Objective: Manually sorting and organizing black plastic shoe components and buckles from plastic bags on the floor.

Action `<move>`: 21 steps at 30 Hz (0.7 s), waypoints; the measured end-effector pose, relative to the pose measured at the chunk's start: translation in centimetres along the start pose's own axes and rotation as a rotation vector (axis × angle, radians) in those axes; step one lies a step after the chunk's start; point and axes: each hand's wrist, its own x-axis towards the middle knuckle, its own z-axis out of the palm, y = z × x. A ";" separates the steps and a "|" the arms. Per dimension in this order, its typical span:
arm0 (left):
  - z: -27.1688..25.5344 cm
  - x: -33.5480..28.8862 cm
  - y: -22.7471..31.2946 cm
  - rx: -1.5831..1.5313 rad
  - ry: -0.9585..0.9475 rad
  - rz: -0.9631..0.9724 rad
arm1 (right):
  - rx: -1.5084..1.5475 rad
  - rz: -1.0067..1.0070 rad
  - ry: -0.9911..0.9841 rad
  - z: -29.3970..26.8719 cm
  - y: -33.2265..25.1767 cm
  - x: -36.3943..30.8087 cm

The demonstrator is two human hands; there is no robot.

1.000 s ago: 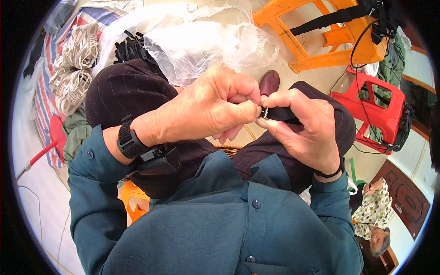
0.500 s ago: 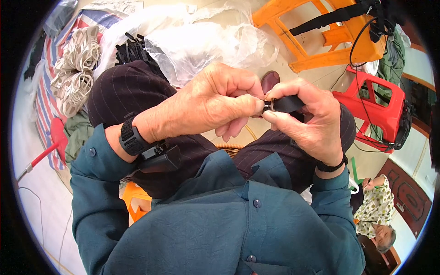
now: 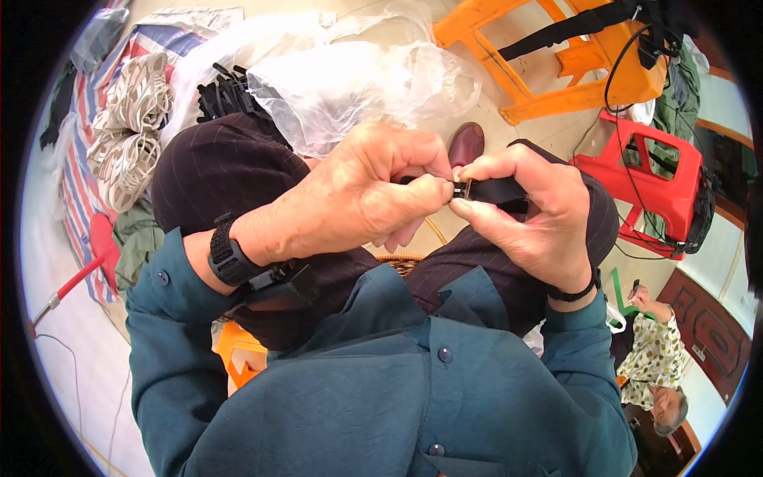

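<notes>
Above my lap both hands meet at a small dark buckle (image 3: 462, 189) with a thin metal-looking edge. My left hand (image 3: 373, 187) is closed, its thumb and forefinger pinching the buckle's left side. A black strap (image 3: 502, 191) runs from the buckle into my right hand (image 3: 548, 215). That hand grips the buckle's right side between thumb and forefinger, and the strap curves inside its fingers. The fingertips hide most of the buckle, so how the strap passes through it cannot be made out.
Beyond my knees lie clear plastic bags (image 3: 350, 87) and a bundle of black straps (image 3: 234, 95). Pale cord bundles (image 3: 131, 135) rest on striped sheeting at left. An orange stool (image 3: 517, 79) and a red stool (image 3: 660, 183) stand at right, near a seated person (image 3: 652, 350).
My hands stay together at the buckle with small finger shifts. The right hand's fingers sit slightly lower. More of the dark red shoe shows behind them.
</notes>
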 end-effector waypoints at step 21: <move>0.7 0.5 -1.2 0.367 0.182 0.189 | 0.222 0.165 -0.081 -0.4 0.2 0.3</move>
